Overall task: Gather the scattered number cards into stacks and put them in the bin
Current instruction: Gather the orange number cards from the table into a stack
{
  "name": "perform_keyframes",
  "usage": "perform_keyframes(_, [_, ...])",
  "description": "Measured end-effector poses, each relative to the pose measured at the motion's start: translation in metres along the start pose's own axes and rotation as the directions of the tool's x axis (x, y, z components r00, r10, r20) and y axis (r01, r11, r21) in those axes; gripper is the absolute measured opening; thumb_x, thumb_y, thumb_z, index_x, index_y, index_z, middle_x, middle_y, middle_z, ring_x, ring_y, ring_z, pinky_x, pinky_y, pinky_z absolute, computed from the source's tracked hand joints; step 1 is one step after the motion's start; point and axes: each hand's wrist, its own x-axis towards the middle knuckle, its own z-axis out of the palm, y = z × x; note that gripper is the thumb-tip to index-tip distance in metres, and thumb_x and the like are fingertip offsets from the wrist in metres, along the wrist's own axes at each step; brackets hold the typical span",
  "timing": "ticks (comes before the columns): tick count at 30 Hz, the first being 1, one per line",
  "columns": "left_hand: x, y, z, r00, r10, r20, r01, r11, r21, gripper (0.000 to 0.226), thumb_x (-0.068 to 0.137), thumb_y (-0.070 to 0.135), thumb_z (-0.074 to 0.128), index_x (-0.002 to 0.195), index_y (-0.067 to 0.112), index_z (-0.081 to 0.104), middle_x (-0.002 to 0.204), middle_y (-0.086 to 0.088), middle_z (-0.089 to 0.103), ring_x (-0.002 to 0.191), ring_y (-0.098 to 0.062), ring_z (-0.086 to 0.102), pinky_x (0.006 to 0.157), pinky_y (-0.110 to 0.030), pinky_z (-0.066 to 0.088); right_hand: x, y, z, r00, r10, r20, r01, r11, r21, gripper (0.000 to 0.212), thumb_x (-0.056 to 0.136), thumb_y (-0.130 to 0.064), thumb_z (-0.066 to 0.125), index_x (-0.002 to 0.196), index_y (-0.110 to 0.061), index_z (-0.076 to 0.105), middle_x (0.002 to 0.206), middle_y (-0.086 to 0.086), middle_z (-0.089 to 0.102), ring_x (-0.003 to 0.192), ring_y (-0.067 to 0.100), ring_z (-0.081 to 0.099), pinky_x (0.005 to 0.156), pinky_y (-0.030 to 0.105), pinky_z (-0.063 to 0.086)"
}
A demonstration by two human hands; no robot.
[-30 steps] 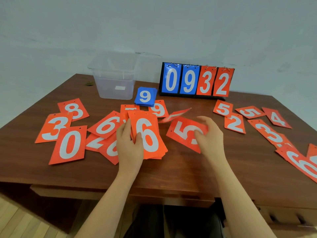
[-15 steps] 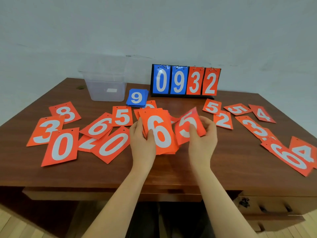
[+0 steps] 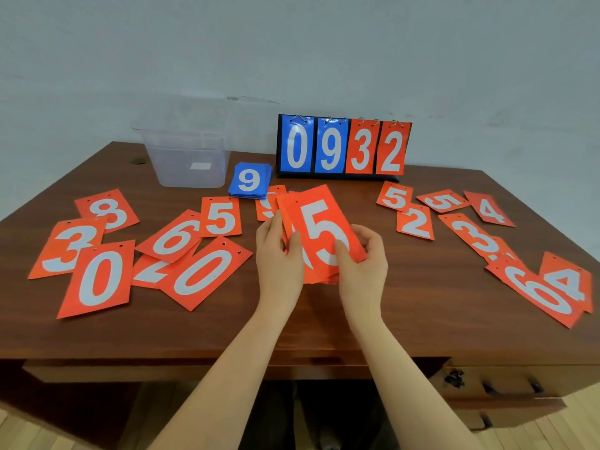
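Both hands, the left hand (image 3: 278, 254) and the right hand (image 3: 365, 264), hold the orange card stack (image 3: 319, 235) with curled fingers, in front of the scoreboard (image 3: 343, 146), right of the clear bin (image 3: 188, 157).

A wooden table with a scoreboard against a plain wall

The brown wooden table (image 3: 422, 306) has drawers with dark handles (image 3: 488, 388) at its front right. At its back edge stands a flip scoreboard (image 3: 343, 146), upright, showing 0 and 9 in blue, 3 and 2 in red. Behind is a pale wall (image 3: 324, 53); below, a light wooden floor (image 3: 558, 430).
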Motion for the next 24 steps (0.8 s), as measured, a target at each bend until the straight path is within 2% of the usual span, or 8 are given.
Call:
perform_keyframes(2, [0.0, -0.004, 0.0, 1.0, -0.021, 0.004, 0.021, 1.0, -0.008, 0.052, 0.092, 0.03, 0.052, 0.141, 0.025, 0.033, 0.139, 0.002, 0.038, 0.121, -0.015, 0.047, 0.095, -0.034, 0.049, 0.0, 0.005, 0.004, 0.998, -0.032, 0.047, 0.036, 0.996, -0.086, 0.027, 0.088, -0.021, 0.063, 0.114, -0.026, 0.055, 0.112, -0.01, 0.058, 0.103, 0.005, 0.056, 0.081, 0.018, 0.052])
perform_keyframes(5, [0.002, -0.012, -0.01, 0.997, -0.053, -0.052, 0.054, 0.998, 0.029, 0.058, 0.091, 0.025, 0.055, 0.143, 0.023, 0.03, 0.141, 0.002, 0.036, 0.125, -0.014, 0.044, 0.093, -0.025, 0.043, 0.009, 0.014, 0.007, 0.993, -0.061, 0.097, 0.081, 0.973, -0.218, 0.021, 0.085, -0.025, 0.066, 0.104, -0.031, 0.058, 0.109, -0.011, 0.052, 0.101, 0.009, 0.052, 0.089, 0.032, 0.049])
perform_keyframes(7, [0.008, -0.019, -0.02, 0.993, -0.055, -0.104, 0.064, 0.994, 0.087, 0.059, 0.091, 0.022, 0.055, 0.143, 0.022, 0.029, 0.144, 0.002, 0.033, 0.13, -0.014, 0.038, 0.096, -0.025, 0.038, 0.022, 0.019, 0.009, 0.995, -0.018, 0.096, 0.046, 0.953, -0.299, 0.023, 0.084, -0.029, 0.066, 0.106, -0.03, 0.059, 0.112, -0.008, 0.05, 0.101, 0.011, 0.052, 0.095, 0.041, 0.046])
perform_keyframes(9, [0.016, -0.025, -0.03, 0.987, -0.078, -0.138, 0.094, 0.989, 0.118, 0.059, 0.091, 0.019, 0.055, 0.143, 0.02, 0.029, 0.145, 0.0, 0.032, 0.133, -0.017, 0.035, 0.102, -0.032, 0.038, 0.038, 0.025, 0.013, 0.993, 0.061, 0.105, -0.01, 0.902, -0.431, 0.034, 0.084, -0.035, 0.066, 0.115, -0.026, 0.057, 0.122, -0.003, 0.049, 0.111, 0.016, 0.049, 0.102, 0.046, 0.04])
perform_keyframes(13, [0.026, -0.034, -0.039, 0.981, -0.079, -0.175, 0.106, 0.982, 0.155, 0.058, 0.091, 0.016, 0.055, 0.143, 0.019, 0.03, 0.143, -0.002, 0.034, 0.13, -0.018, 0.038, 0.1, -0.032, 0.04, 0.063, 0.029, 0.028, 0.956, 0.23, 0.184, -0.042, 0.725, -0.688, 0.055, 0.081, -0.048, 0.065, 0.127, -0.022, 0.051, 0.137, 0.005, 0.039, 0.129, 0.026, 0.033, 0.108, 0.045, 0.024])
perform_keyframes(15, [0.029, -0.039, -0.04, 0.981, -0.048, -0.188, 0.081, 0.982, 0.172, 0.057, 0.091, 0.015, 0.055, 0.142, 0.018, 0.031, 0.142, -0.003, 0.035, 0.129, -0.017, 0.039, 0.096, -0.028, 0.04, 0.07, 0.032, 0.037, 0.937, 0.278, 0.213, -0.026, 0.661, -0.75, 0.065, 0.076, -0.057, 0.066, 0.127, -0.021, 0.052, 0.136, 0.007, 0.038, 0.129, 0.028, 0.031, 0.107, 0.045, 0.023])
perform_keyframes(18, [0.032, -0.044, -0.043, 0.978, -0.039, -0.203, 0.078, 0.979, 0.188, 0.056, 0.091, 0.016, 0.055, 0.142, 0.017, 0.031, 0.143, -0.003, 0.035, 0.13, -0.018, 0.038, 0.095, -0.026, 0.038, 0.073, 0.037, 0.049, 0.916, 0.328, 0.23, -0.023, 0.616, -0.787, 0.073, 0.068, -0.062, 0.07, 0.126, -0.021, 0.051, 0.133, 0.007, 0.036, 0.128, 0.028, 0.029, 0.106, 0.044, 0.023])
perform_keyframes(24, [0.03, -0.046, -0.049, 0.974, -0.041, -0.222, 0.081, 0.981, 0.177, 0.056, 0.09, 0.015, 0.056, 0.141, 0.018, 0.033, 0.142, -0.004, 0.036, 0.13, -0.018, 0.038, 0.096, -0.029, 0.04, 0.074, 0.032, 0.056, 0.885, 0.419, 0.204, -0.083, 0.571, -0.817, 0.07, 0.068, -0.05, 0.078, 0.125, -0.021, 0.049, 0.135, 0.007, 0.034, 0.13, 0.028, 0.028, 0.108, 0.044, 0.023])
